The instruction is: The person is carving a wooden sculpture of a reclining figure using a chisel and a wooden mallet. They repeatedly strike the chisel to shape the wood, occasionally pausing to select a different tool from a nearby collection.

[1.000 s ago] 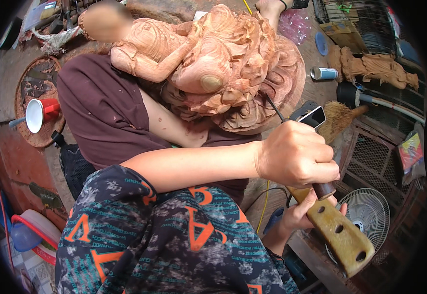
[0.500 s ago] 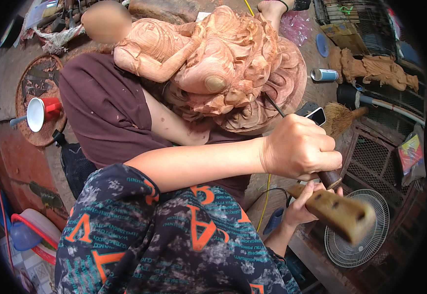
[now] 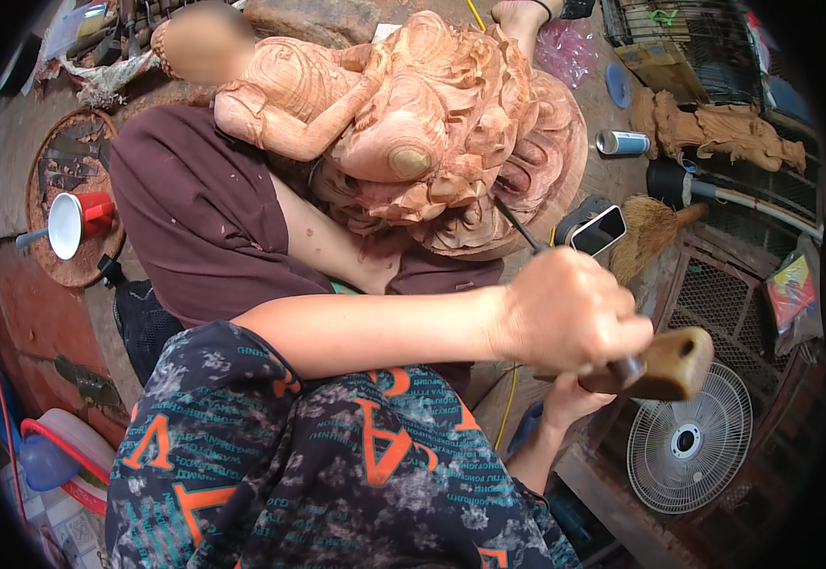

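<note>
A pale reddish wood carving (image 3: 385, 123), a seated figure with deep folds and a round base, lies tilted across my bent legs. My left hand (image 3: 569, 308) reaches over to the right, its fingers wrapped round the handle of a chisel (image 3: 519, 225). The chisel's dark, thin shaft runs up to the carving near its base. Below it, my right hand (image 3: 572, 406) grips a yellowish-brown wooden mallet (image 3: 671, 363). The mallet's head is right by the butt of the chisel handle; whether they touch I cannot tell. Part of my right hand is hidden behind the left.
A phone (image 3: 601, 230) lies just beyond my left hand. At the right are a fan (image 3: 716, 465), a straw broom (image 3: 648, 242), a can (image 3: 624, 142) and another carving (image 3: 716, 133). At the left, a red mug (image 3: 98, 211) stands on a round tray (image 3: 41, 180) with blades and shavings.
My right hand has swung the mallet up to the chisel's butt. My left hand has shifted slightly down with the chisel, uncovering the phone. The carving sits a little further left in view.
</note>
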Demonstrator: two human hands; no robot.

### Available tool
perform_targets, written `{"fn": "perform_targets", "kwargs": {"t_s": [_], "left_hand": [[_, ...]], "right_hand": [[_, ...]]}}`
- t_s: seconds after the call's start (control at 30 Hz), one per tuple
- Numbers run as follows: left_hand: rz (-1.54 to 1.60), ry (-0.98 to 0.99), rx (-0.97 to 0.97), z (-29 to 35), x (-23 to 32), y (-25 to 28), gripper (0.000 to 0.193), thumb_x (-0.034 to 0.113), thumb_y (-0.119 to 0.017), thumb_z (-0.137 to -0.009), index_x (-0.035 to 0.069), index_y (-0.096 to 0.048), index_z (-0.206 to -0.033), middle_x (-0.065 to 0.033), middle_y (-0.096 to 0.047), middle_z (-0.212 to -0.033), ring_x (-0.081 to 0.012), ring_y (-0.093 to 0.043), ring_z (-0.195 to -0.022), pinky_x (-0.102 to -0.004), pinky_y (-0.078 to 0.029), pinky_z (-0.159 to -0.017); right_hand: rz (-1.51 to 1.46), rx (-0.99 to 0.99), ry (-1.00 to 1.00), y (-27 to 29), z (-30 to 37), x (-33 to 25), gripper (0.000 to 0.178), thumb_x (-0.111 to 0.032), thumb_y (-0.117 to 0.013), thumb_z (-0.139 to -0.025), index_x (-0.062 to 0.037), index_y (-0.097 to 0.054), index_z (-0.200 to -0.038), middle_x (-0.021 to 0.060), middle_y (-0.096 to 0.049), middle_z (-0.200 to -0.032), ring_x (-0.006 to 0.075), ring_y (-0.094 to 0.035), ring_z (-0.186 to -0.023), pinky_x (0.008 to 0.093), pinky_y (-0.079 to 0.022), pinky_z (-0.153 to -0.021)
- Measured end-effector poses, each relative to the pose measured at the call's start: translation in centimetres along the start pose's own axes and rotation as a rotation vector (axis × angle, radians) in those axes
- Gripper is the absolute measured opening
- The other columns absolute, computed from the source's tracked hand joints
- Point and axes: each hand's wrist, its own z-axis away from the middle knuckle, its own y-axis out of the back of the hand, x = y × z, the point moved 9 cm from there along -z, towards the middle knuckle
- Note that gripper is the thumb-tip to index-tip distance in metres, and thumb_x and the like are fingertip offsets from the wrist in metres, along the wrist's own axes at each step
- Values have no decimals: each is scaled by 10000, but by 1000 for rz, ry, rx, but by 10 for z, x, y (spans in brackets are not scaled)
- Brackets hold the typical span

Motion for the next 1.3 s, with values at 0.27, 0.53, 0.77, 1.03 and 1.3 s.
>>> {"fn": "perform_targets", "kwargs": {"t_s": [0.27, 0.53, 0.77, 1.03, 1.3], "left_hand": [[49, -69, 78, -4, -7, -3, 179, 245, -639, -662, 147, -492, -635, 34, -403, -559, -122, -494, -479, -277, -356, -403], [2, -55, 75, 2, -14, 1, 164, 253, -646, -671, 141, -528, -651, 37, -417, -553, -130, -509, -488, -285, -353, -407], [-5, -101, 61, -13, 9, -5, 342, 317, -595, -672, 152, -574, -971, -21, -438, -737, -137, -461, -519, -267, -366, -432], [13, 43, 24, -18, -20, -17, 342, 325, -676, -619, 185, -605, -923, 12, -445, -633, -151, -525, -517, -282, -407, -440], [56, 87, -10, -18, -30, -19, 340, 326, -686, -598, 183, -593, -892, 0, -448, -625, -178, -542, -523, -309, -426, -439]], "right_hand": [[127, -25, -71, 9, -2, -3, 643, -68, -592, -808, 59, -252, -1338, 171, -370, -1304, 246, -427, -1167, 411, -322, -1014], [90, -30, 7, 7, -5, 6, 526, -10, -597, -835, 68, -345, -1289, 137, -478, -1172, 200, -537, -981, 333, -462, -844], [-91, 54, -59, 3, -11, -7, 563, -101, -637, -844, 33, -353, -1312, 147, -472, -1265, 234, -498, -1115, 366, -393, -955], [-38, -14, -56, 10, -17, 2, 611, -4, -616, -837, 47, -294, -1354, 144, -394, -1349, 236, -425, -1213, 370, -321, -1038], [141, -2, 3, 9, -28, 1, 550, -12, -624, -834, 46, -365, -1315, 142, -440, -1308, 244, -466, -1179, 376, -349, -1023]]}}
